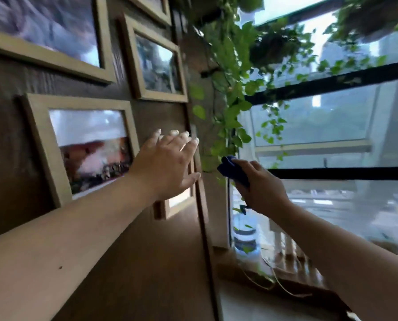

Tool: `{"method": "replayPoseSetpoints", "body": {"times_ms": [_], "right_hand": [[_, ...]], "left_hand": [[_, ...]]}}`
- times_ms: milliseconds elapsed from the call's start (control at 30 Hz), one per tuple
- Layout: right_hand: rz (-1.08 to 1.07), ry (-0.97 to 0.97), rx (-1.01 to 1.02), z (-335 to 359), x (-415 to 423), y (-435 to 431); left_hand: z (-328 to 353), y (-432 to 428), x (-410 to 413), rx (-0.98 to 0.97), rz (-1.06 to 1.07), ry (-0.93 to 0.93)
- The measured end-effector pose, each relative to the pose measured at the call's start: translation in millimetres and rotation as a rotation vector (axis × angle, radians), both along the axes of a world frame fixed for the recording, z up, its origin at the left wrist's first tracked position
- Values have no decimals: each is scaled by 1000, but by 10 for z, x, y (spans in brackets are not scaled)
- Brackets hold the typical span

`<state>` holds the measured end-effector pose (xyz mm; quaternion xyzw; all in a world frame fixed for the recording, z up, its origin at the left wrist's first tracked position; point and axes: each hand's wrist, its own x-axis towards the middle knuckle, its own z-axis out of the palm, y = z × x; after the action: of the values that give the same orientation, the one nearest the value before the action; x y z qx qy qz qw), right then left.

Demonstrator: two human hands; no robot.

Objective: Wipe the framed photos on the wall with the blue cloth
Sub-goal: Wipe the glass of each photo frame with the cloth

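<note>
**Q:** On the dark wooden wall, which elements belong to the task?

**A:** Several light-wood frames hang there: a large upper frame, a smaller upright frame to its right, and a lower landscape frame. A further small frame sits mostly hidden behind the left hand.

**Q:** How do the hands stand?

**A:** The left hand is spread open, fingers extended toward the wall's right edge, gripping nothing; whether it touches the hidden frame cannot be told. The right hand is closed around the bunched blue cloth, which is held in the air just right of the wall's edge, apart from every frame.

**Q:** What does the step require?

**A:** Judging from the pose, the left hand steadies the small frame while the cloth comes across. Good practice: brace the frame lightly by its border, press the cloth flat on the glass (a bunched wad cleans only a narrow track), and wipe with overlapping strokes out to the corners.

**Q:** Any hazards?

**A:** The trailing vine hangs near the cloth hand, and hard pressure could tilt a hanging frame.
</note>
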<state>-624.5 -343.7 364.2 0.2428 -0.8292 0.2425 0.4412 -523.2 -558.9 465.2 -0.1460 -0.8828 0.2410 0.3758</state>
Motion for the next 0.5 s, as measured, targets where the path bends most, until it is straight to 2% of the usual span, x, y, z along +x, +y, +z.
{"method": "replayPoseSetpoints", "body": {"times_ms": [233,500], "right_hand": [[217,55,-115,751,-783,-446],[337,160,-180,1691,-982,-934]], "left_hand": [[978,-239,23,-91,180,165],[1657,-420,20,-267,284,287]]}}
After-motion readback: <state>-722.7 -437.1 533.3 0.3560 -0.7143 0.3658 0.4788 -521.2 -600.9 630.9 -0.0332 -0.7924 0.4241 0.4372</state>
